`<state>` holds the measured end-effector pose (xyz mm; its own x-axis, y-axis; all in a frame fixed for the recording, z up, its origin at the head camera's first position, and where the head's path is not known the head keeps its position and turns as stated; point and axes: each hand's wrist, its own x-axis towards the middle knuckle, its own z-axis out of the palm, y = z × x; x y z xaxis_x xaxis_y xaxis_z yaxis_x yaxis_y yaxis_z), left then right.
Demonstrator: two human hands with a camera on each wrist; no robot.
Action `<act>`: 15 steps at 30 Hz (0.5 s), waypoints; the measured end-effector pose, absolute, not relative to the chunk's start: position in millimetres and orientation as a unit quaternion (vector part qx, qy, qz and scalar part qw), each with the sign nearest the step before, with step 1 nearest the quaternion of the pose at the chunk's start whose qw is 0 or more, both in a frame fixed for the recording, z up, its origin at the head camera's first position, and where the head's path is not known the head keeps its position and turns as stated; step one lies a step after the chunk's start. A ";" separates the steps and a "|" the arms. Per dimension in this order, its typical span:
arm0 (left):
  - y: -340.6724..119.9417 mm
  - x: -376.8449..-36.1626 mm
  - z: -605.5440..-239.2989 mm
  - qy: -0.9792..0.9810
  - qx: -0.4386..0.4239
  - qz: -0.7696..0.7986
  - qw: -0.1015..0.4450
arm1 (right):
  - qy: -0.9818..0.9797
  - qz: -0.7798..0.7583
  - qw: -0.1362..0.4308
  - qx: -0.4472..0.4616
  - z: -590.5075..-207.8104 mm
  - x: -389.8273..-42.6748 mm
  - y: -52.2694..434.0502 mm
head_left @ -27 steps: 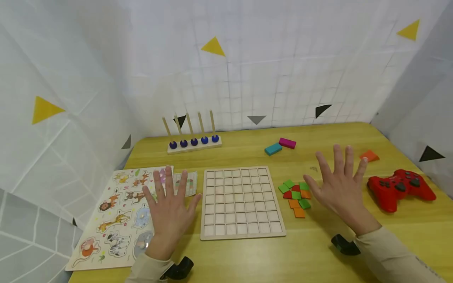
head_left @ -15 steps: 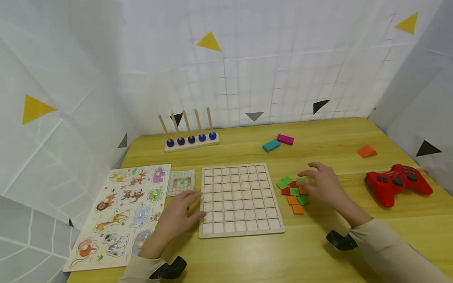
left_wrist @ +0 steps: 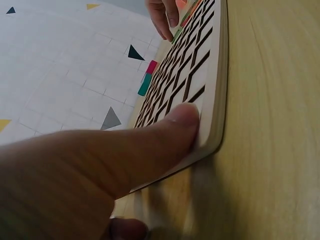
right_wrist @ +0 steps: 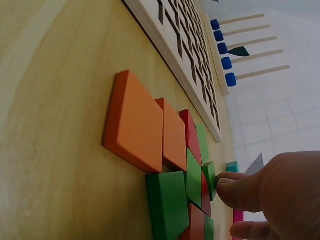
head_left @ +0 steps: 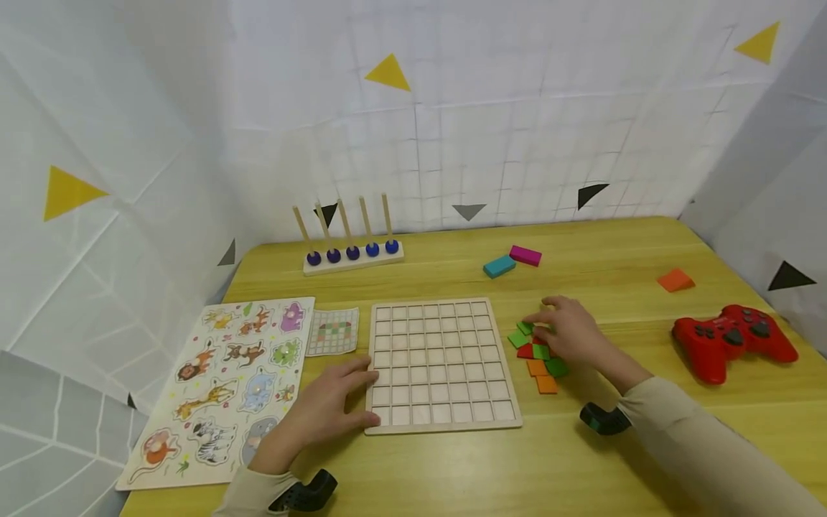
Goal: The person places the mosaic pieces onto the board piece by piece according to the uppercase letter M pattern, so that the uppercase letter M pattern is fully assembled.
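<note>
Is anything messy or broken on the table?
Nothing looks broken or spilled. The small coloured tiles lie in a loose jumble beside the wooden grid board, not in its squares, and the right hand touches them. The left hand rests at the board's left edge. An orange block lies alone near the red game controller.

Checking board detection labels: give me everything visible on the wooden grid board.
The wooden grid board is a pale, square, thin slab of light wood with a raised frame and a lattice of small square cells, all empty. It lies flat on the yellow table, between the animal puzzle and the pile of coloured tiles. The left hand rests against its near-left edge, thumb pressed on the rim. The right hand is at the tiles, not touching the board.
</note>
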<state>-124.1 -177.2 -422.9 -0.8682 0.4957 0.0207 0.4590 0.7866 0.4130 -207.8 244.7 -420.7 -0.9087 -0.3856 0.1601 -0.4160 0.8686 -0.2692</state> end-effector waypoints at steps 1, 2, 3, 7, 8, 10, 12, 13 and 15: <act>-177.7 -124.0 -423.2 0.944 0.254 0.208 0.044 | -0.966 0.148 0.049 0.207 -420.8 -209.8 244.1; -178.1 -123.9 -423.4 0.943 0.255 0.208 0.043 | -0.966 0.147 0.047 0.206 -420.8 -211.6 243.3; -178.4 -123.9 -423.8 0.943 0.256 0.208 0.043 | -0.967 0.148 0.045 0.205 -421.0 -213.5 242.8; -178.6 -123.5 -424.5 0.942 0.263 0.205 0.043 | -0.967 0.151 0.036 0.203 -421.0 -218.6 241.2; -178.4 -123.3 -424.4 0.942 0.264 0.204 0.045 | -0.966 0.153 0.036 0.205 -420.6 -219.3 241.0; -178.0 -123.2 -424.2 0.941 0.266 0.204 0.051 | -0.963 0.161 0.040 0.211 -418.0 -218.6 240.4; -177.6 -123.5 -423.8 0.940 0.266 0.205 0.058 | -0.959 0.170 0.047 0.223 -414.1 -215.3 239.6; -177.7 -123.8 -423.6 0.940 0.266 0.205 0.061 | -0.957 0.171 0.049 0.230 -411.9 -212.6 239.1; -178.0 -124.7 -423.5 0.940 0.264 0.206 0.065 | -0.955 0.168 0.047 0.239 -407.8 -206.3 237.3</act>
<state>-124.7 -178.0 -423.5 -0.8523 0.5229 -0.0143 0.4692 0.7762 0.4212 -206.3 237.3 -407.8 -0.8814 -0.4409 0.1698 -0.4723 0.8292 -0.2989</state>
